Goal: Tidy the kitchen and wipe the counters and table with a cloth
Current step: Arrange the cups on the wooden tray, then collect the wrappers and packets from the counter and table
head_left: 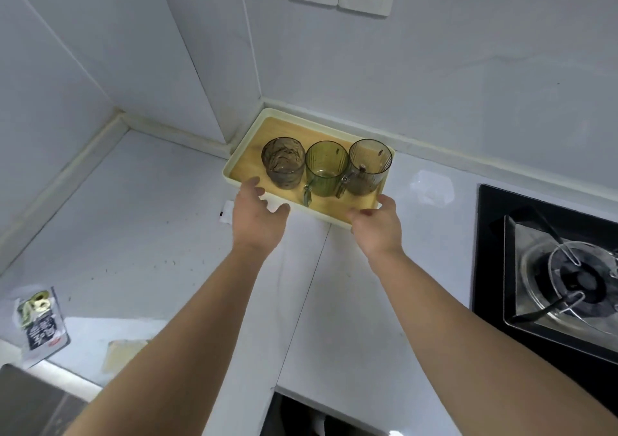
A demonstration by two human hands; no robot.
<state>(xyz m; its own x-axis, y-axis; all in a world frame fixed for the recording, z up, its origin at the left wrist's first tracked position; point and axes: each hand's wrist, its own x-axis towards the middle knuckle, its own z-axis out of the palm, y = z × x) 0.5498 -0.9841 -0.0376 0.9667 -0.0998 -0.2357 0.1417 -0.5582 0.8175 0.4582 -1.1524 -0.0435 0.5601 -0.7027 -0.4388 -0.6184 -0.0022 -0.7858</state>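
A tray (257, 137) is set on the table (150, 218), pushed into the wall corner at 12 o'clock. Three glasses (322, 168) are stood upright in a row on it, touching side by side. The left hand (259, 216) is held released, fingers loosely spread, at the tray's near rim at 11 o'clock. The right hand (379, 225) is laid at the near right corner, thumb on the rim; whether a grasp is made cannot be told. A stove (548, 285) is seen at 3 o'clock, a packet (41, 325) at 8 o'clock
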